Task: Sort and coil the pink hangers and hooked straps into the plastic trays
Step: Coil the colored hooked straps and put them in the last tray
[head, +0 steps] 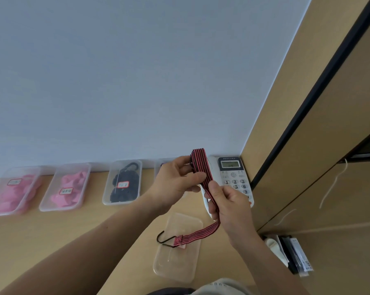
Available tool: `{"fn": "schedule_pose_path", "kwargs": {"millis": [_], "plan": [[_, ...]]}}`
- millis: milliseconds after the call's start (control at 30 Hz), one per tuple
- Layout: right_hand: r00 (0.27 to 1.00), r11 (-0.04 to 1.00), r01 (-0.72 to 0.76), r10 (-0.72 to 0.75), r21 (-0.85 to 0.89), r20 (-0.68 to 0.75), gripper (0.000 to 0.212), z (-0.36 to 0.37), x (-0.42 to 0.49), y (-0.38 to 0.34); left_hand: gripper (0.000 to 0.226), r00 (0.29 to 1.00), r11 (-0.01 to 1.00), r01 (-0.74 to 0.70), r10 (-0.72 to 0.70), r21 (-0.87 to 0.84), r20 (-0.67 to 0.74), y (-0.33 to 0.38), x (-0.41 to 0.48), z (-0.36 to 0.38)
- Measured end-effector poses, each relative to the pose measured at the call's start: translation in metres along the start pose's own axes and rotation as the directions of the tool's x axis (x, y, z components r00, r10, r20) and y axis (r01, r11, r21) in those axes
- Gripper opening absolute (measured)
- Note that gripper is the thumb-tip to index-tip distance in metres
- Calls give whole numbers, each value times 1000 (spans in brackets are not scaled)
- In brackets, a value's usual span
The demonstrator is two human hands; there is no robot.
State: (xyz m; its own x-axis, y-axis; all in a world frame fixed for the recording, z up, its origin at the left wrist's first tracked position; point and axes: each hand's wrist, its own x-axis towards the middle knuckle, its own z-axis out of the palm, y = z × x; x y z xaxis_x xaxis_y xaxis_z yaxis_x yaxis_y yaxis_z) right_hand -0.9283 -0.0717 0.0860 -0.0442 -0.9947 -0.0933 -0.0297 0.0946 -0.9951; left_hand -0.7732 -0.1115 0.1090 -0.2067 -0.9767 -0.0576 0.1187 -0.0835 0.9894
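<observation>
Head view: my left hand point(175, 177) pinches the folded turns of the striped hooked strap point(203, 175) above the desk; my right hand point(229, 201) grips its tail; the free hook point(166, 239) dangles over the empty tray point(192, 271); loosen either pinch and, I judge, the elastic coil springs apart.

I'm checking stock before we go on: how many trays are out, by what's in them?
Trays with pink contents: 2
Tray with black contents: 1
Clear tray in front, nothing coiled inside: 1
Tray half hidden behind the left hand, contents unseen: 1
Total: 5
</observation>
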Motion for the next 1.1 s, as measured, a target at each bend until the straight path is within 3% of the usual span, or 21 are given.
{"fn": "schedule_pose_path", "kwargs": {"millis": [133, 200, 333, 500, 633, 700, 733, 767, 833, 900, 967, 1100], "plan": [[1000, 1000, -10, 10, 29, -2, 46, 0, -2, -3, 45, 985, 948, -155, 170, 277, -28, -3, -4, 4], [1000, 998, -25, 24, 59, 14, 51, 0, -2, -6, 49, 959, 871, -247, 283, 425, -22, -6, -6, 5], [997, 992, -55, 49, 114, 51, 57, 1, -4, -12, 47, 836, 504, -439, 532, 744, 133, -12, -9, 1], [991, 987, -99, 85, 130, 105, 70, 3, -4, -16, 36, 637, 126, -605, 670, 786, 382, -14, -5, -7], [991, 983, -115, 104, 140, 89, 67, 3, -3, -15, 35, 544, 0, -653, 696, 758, 469, -20, -1, -12], [991, 980, -112, 98, 165, 89, 64, 3, -3, -15, 42, 566, 38, -655, 686, 755, 457, -20, -2, -15], [992, 978, -107, 93, 179, 88, 65, 3, -3, -15, 47, 630, 133, -631, 662, 764, 405, -20, -4, -14], [993, 977, -98, 83, 190, 87, 67, 3, -3, -14, 54, 728, 286, -568, 611, 772, 310, -20, -6, -13], [994, 975, -82, 64, 208, 89, 63, 2, -3, -15, 64, 935, 660, -299, 348, 689, 72, -16, -10, -7], [994, 974, -70, 50, 215, 95, 50, 2, -2, -15, 51, 998, 924, 13, 10, 382, -59, -10, -9, -3], [995, 978, -55, 37, 199, 97, 44, 1, -2, -14, 43, 981, 971, 196, -194, 136, -25, -5, -8, -1], [995, 989, -36, 23, 142, 94, 41, 3, -1, -11, 42, 988, 988, 141, -145, 67, 51, 1, -8, 3]]}}
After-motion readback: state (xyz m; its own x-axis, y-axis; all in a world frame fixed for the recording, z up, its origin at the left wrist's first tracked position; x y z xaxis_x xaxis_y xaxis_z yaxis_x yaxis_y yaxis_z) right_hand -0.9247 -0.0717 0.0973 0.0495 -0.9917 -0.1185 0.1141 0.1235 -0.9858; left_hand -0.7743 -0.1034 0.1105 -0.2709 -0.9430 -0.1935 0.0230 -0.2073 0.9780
